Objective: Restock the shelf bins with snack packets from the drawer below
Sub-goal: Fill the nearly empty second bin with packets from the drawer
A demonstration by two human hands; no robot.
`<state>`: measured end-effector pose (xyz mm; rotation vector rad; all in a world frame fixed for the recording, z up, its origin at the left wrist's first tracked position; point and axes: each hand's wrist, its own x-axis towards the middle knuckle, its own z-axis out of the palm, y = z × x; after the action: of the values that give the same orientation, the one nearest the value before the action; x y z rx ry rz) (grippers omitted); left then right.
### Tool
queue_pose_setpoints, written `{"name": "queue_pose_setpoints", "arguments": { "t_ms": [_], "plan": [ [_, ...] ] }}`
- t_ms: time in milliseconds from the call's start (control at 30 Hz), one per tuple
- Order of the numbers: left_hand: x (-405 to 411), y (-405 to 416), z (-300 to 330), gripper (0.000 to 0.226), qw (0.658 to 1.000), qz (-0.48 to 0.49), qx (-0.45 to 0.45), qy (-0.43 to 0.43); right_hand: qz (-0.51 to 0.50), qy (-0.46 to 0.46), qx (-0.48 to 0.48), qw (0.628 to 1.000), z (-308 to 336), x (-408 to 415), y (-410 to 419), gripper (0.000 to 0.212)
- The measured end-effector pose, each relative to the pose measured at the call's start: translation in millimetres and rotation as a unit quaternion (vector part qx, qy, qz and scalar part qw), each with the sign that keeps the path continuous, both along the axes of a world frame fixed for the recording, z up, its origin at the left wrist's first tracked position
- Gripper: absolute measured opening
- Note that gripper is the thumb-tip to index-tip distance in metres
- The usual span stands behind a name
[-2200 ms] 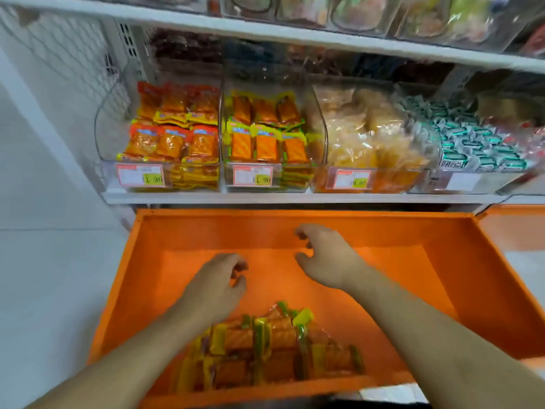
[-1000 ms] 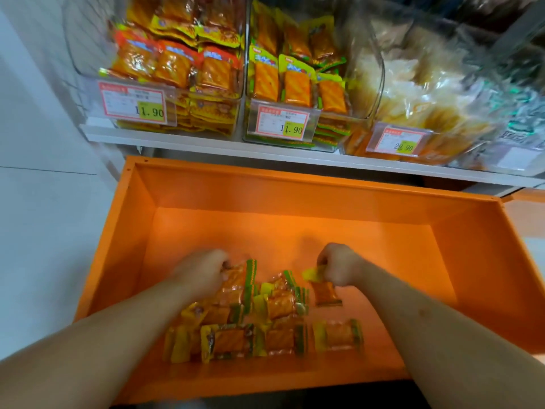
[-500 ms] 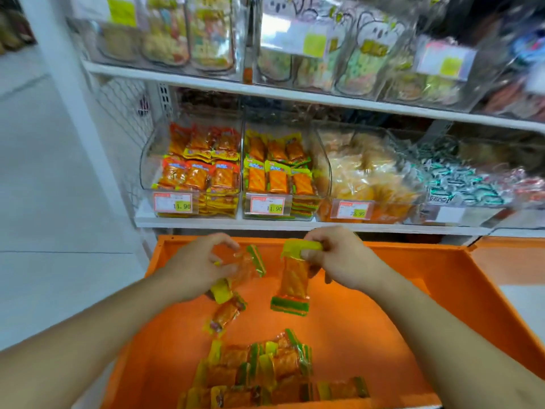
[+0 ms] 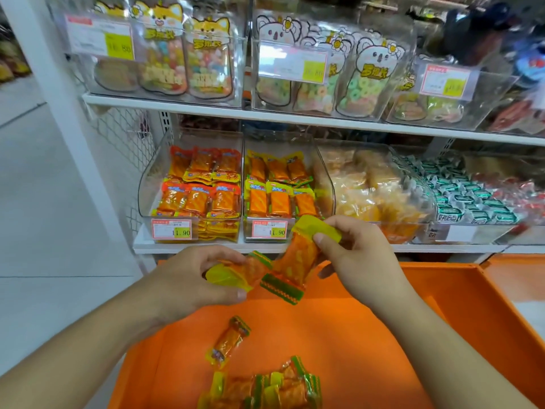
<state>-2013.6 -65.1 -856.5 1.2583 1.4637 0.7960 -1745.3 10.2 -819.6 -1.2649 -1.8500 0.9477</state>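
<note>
My left hand (image 4: 188, 278) grips a yellow-and-green snack packet (image 4: 236, 273) above the open orange drawer (image 4: 460, 314). My right hand (image 4: 356, 255) pinches a second packet (image 4: 295, 261) by its yellow top edge, so it hangs beside the first, in front of the clear shelf bin (image 4: 277, 190) that holds matching yellow packets. One loose packet (image 4: 228, 340) is in the drawer area below my hands; whether it rests on the floor of the drawer I cannot tell. A pile of several more packets (image 4: 265, 388) lies at the drawer's near edge.
A clear bin of red-topped orange packets (image 4: 200, 187) stands left of the yellow one. Bins of pale snacks (image 4: 371, 187) and green-wrapped sweets (image 4: 466, 193) stand to the right. The upper shelf (image 4: 265, 116) carries bagged candy. A white post (image 4: 59, 93) and floor lie left.
Both hands dropped into the drawer, each picked up a packet, and rose to shelf height. One packet that hung under my left hand has come loose and now sits lower in the drawer area.
</note>
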Motion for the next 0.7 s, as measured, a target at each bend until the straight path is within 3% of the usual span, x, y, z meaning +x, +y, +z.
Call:
{"name": "queue_pose_setpoints", "arguments": {
  "t_ms": [100,200,400,533,700],
  "plan": [
    [-1,6,-6,0.057,0.998,0.048,0.023,0.033,-0.032,0.011,0.035,0.999,-2,-3,7,0.016],
    [1,9,-8,0.056,0.998,0.064,0.014,0.014,-0.055,-0.011,0.133,0.990,-6,-9,6,0.016],
    [8,11,-8,0.061,0.991,0.080,0.014,-0.103,0.096,-0.122,0.268,0.951,-33,-44,-24,0.019],
    [7,7,-7,0.068,0.987,0.079,0.014,-0.139,0.144,-0.196,0.239,0.940,-41,-49,-36,0.044],
    [6,-1,-2,0.064,0.962,0.084,0.000,-0.262,0.187,-0.211,0.221,0.934,-32,-46,-37,0.051]
  ]
}}
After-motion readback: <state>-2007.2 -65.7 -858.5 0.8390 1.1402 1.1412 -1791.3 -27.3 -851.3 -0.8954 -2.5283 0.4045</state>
